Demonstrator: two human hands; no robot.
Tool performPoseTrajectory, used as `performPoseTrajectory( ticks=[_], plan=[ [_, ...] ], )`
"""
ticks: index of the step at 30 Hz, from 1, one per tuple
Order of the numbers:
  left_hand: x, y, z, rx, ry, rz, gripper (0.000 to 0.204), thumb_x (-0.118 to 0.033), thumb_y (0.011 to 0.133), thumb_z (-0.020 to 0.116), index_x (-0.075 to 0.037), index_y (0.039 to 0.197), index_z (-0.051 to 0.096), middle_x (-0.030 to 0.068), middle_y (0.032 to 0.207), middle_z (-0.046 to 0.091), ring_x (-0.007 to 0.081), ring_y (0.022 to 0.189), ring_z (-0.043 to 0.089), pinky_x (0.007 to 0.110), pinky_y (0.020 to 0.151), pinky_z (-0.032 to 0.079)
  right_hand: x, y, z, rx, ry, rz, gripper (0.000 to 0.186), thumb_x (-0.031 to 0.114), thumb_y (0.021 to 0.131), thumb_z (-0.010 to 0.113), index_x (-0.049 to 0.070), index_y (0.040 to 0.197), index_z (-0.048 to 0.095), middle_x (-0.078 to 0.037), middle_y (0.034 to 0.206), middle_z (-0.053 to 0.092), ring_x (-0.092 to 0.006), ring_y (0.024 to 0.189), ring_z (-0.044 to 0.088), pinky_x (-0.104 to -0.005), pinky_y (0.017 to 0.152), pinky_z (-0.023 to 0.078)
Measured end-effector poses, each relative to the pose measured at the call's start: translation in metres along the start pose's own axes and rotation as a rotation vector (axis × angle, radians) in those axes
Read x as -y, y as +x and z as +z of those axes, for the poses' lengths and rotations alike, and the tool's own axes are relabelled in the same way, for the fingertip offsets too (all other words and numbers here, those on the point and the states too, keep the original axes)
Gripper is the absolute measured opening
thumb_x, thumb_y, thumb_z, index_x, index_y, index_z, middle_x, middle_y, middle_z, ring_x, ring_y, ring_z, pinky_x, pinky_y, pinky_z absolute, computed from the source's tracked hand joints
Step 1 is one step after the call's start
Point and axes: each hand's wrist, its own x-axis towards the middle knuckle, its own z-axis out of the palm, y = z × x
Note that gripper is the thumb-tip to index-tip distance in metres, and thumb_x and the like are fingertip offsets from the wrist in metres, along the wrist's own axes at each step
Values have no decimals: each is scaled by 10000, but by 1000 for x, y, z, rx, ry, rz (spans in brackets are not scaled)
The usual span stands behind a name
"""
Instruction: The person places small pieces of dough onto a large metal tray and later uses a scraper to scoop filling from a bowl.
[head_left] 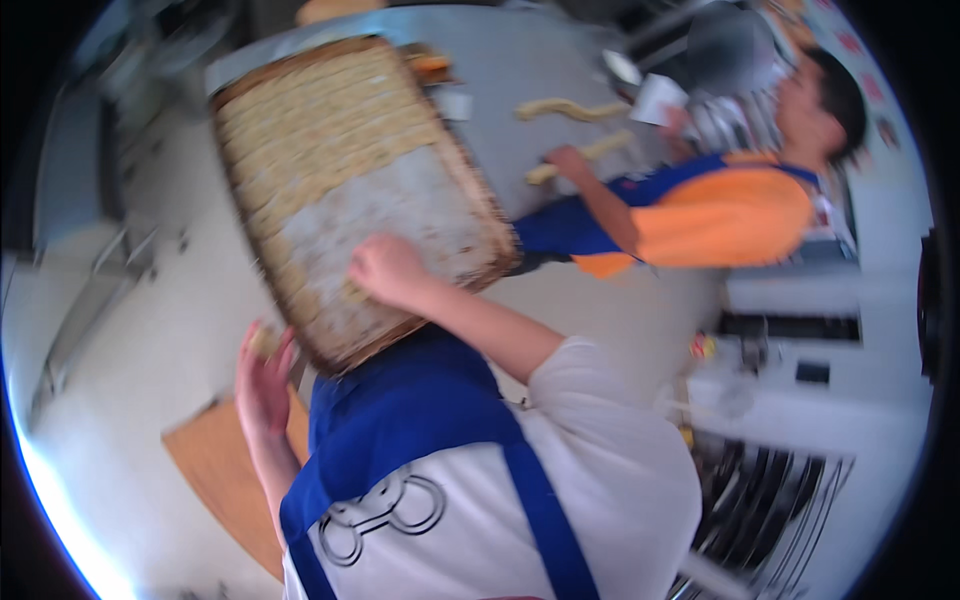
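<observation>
In the head view, the left hand [265, 385] was found just outside the near left corner of the baking tray [455, 215], its fingers loosely bent around a small lump of dough [264, 341]. The right hand [390, 270] was over the bare part of the tray, fingers curled together; blur prevented telling whether they gripped anything. A single dough piece [355, 291] lay just below that hand.

Pale dough pieces [320, 130] stood in close rows across the tray's far part and continued down its left side. The tray's metal was stained, its rim browned. Its far part rested on a grey table [490, 50].

To the right, a co-worker [730, 215] in an orange shirt and blue apron had one hand at a dough strip [605, 147]; a second strip [570, 107] lay beyond it. A wooden surface [215, 450] was noted below the left hand.
</observation>
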Motion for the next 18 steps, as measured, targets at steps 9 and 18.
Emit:
performPoseTrajectory(
  ticks=[9,18],
  plan=[
    [2,11,7,183,18,-128,499,-262,1046,463,-13,1465,361,126,1397,498,315,1325,482,353,1090,434,2,-40,5,-87,206,224,232,301,777,733,85,858,703,-103,909,684,-290,899,662,-424,770,534],
    [-10,1,11,99,44,-105,474,-238,1021,496,-9,1427,412,166,1331,547,362,1267,532,394,1057,458,24,-28,3,63,359,268,180,269,775,722,96,808,685,-124,773,693,-313,728,669,-406,654,523]
  ],
)
